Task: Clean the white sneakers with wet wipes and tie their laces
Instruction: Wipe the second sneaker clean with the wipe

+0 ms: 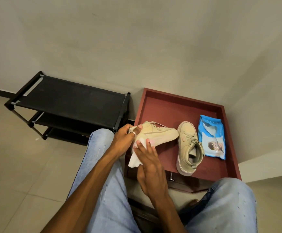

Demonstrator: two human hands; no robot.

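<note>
Left hand gripping sneaker heel, right hand flat-fingered, pressing wet wipe against it, second sneaker at 3 o'clock

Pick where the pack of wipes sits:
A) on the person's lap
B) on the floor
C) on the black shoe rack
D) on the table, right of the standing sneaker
D: the blue pack of wipes lies flat on the red-brown table, just to the right of the sneaker that stands there.
</note>
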